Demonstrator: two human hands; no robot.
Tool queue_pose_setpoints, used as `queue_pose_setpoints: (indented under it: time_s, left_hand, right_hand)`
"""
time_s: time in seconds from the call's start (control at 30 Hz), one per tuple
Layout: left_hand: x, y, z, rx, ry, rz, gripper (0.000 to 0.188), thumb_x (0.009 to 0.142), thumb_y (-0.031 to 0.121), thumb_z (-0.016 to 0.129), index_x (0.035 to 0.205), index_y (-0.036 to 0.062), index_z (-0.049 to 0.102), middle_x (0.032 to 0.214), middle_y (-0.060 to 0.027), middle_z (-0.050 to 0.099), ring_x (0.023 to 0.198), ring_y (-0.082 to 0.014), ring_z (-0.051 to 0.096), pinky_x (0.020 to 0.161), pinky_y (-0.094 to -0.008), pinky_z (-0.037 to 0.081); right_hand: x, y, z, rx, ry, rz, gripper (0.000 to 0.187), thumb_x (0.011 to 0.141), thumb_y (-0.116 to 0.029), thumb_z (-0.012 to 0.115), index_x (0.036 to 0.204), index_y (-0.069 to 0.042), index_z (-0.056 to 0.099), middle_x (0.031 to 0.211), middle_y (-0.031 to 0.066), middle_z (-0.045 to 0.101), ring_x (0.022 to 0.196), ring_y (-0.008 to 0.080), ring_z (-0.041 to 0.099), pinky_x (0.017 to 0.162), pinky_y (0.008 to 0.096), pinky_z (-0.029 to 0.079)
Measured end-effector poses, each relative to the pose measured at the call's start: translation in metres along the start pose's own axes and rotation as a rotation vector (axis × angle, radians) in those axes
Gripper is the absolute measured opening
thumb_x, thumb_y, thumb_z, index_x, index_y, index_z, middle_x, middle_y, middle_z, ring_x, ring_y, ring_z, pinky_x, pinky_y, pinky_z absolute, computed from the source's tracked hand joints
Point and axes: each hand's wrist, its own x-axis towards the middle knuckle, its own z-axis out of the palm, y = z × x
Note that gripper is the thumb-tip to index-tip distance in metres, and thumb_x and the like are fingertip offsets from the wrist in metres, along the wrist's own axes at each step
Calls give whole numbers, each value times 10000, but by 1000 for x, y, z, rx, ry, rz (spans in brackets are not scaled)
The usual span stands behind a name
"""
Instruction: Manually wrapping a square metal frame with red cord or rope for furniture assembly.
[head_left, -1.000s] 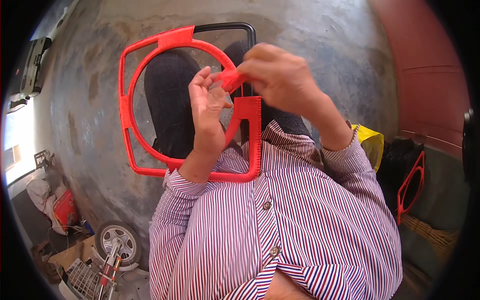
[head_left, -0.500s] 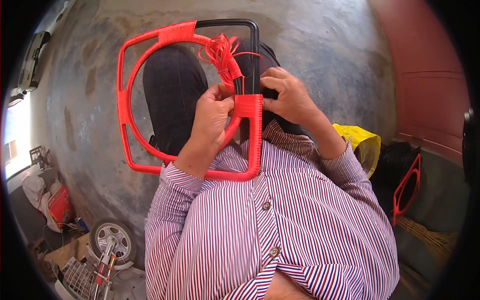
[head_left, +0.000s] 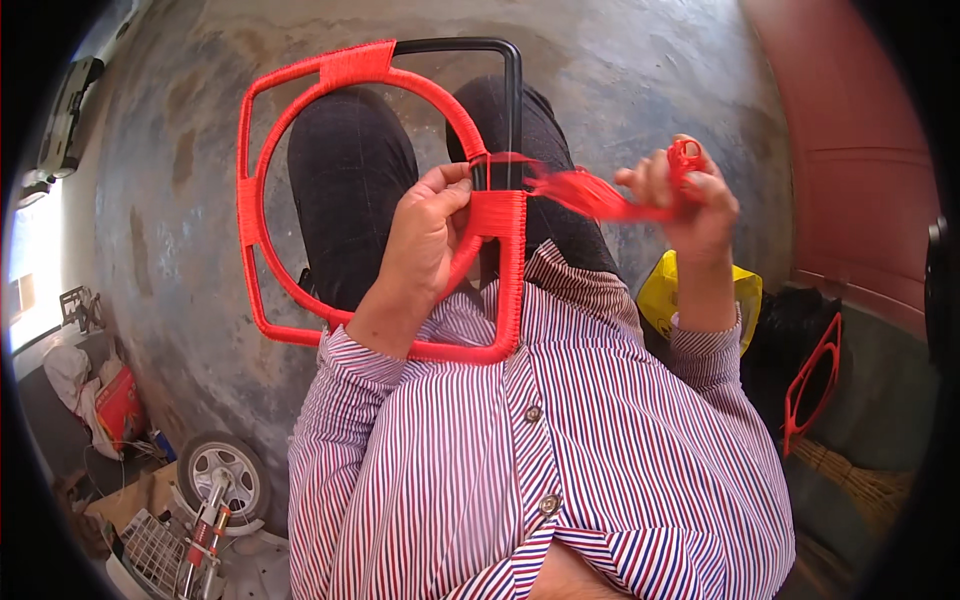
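Observation:
A metal frame, square outside with a ring inside, rests upright on my lap. Red cord wraps most of it; the top right corner is still bare black metal. My left hand grips the frame's right bar where the red wrapping ends. My right hand is out to the right, closed on a small bundle of red cord that stretches taut from the bar to the hand.
Grey concrete floor lies beyond my knees. A yellow bag and another red-wrapped frame sit at my right by a dark red wall. A small wheel, a wire basket and clutter lie at the lower left.
My right hand has pulled away from the frame to the right, drawing the red cord tight. My left hand has stayed on the right bar.

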Motion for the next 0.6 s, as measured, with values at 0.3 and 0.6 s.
queue_pose_setpoints:
  time_s: [0.3,0.6]
  left_hand:
    - [-3,0,2,46,-72,14,183,932,-26,486,1102,-64,544,1016,-156,653,880,-198,674,822,-320,569]
    - [-5,-7,-7,264,-37,62,168,924,58,603,1048,-52,576,892,-110,675,738,-165,677,610,-280,575]
  right_hand:
    - [7,13,1,-180,387,-18,168,915,-104,559,1069,-41,536,756,11,515,505,67,399,466,215,362]
    - [31,63,41,-631,208,287,134,893,-42,582,1021,-48,539,620,-35,479,471,25,392,410,196,304]
